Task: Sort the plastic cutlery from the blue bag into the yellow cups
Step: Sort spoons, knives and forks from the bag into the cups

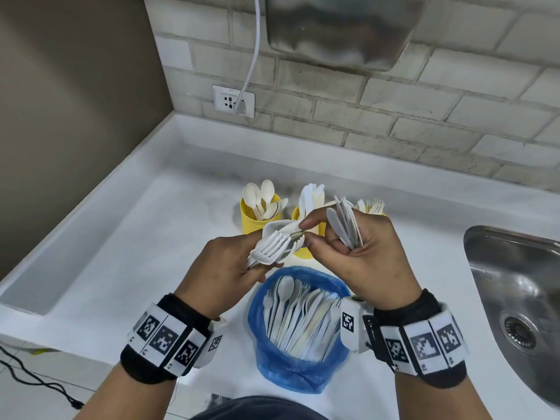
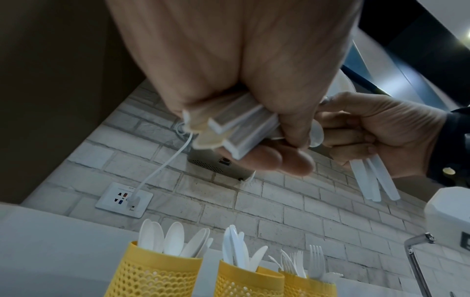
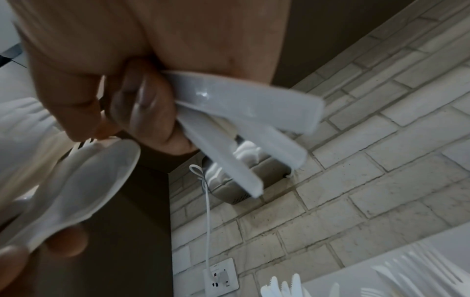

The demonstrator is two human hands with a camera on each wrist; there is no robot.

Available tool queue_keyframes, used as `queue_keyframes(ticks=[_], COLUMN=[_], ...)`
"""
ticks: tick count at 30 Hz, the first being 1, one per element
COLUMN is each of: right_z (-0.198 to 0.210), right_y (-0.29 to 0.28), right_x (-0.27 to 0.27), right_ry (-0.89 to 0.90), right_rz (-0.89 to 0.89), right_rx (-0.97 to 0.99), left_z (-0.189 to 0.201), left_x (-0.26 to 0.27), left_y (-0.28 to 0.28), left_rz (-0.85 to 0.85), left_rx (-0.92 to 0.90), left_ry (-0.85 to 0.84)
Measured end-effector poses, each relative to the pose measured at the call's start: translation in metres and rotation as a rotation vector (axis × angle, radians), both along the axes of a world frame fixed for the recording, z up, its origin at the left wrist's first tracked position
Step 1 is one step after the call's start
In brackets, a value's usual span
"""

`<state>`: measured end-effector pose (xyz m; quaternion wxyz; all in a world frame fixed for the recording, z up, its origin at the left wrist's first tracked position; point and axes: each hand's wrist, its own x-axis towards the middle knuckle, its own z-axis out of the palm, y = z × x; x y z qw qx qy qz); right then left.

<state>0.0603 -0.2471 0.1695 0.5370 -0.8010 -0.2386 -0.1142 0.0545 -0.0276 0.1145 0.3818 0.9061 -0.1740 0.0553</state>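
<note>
My left hand point(image 1: 239, 262) grips a mixed bundle of white forks and spoons point(image 1: 272, 245) above the blue bag point(image 1: 298, 368), which stands open and full of white cutlery. My right hand point(image 1: 357, 253) holds a bunch of white knives point(image 1: 345, 222) in its curled fingers, while its thumb and forefinger pinch a piece in the left bundle. Behind the hands stand three yellow mesh cups: one with spoons point(image 1: 257, 215), one with knives point(image 2: 250, 281), one with forks point(image 2: 309, 285). The knife handles point(image 3: 244, 112) stick out of my right fist.
A steel sink point(image 1: 521, 301) lies to the right on the white counter point(image 1: 145, 237). A wall socket point(image 1: 233, 101) with a white cable and a metal dispenser point(image 1: 342, 31) hang on the brick wall. A raised counter ledge runs along the left.
</note>
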Motion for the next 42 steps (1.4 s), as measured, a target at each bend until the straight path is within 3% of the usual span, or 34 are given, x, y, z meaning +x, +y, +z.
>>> queue_keyframes(ticks=[13, 22, 28, 33, 38, 42], right_z=[0.002, 0.000, -0.003, -0.006, 0.000, -0.005], right_y=[0.001, -0.002, 0.004, 0.003, 0.007, 0.006], right_x=[0.000, -0.001, -0.001, 0.001, 0.001, 0.004], right_ry=[0.001, 0.108, 0.143, 0.152, 0.133, 0.221], right_rz=[0.050, 0.036, 0.083, 0.092, 0.135, 0.034], right_rx=[-0.022, 0.239, 0.233, 0.395, 0.277, 0.398], left_z=[-0.003, -0.007, -0.007, -0.003, 0.003, 0.008], left_x=[0.001, 0.003, 0.004, 0.002, 0.000, -0.003], left_y=[0.002, 0.008, 0.008, 0.007, 0.004, 0.002], left_rz=[0.003, 0.013, 0.001, -0.014, -0.060, -0.040], left_rx=[-0.013, -0.029, -0.010, -0.040, -0.067, -0.049], left_ry=[-0.029, -0.041, -0.045, -0.088, -0.063, -0.017])
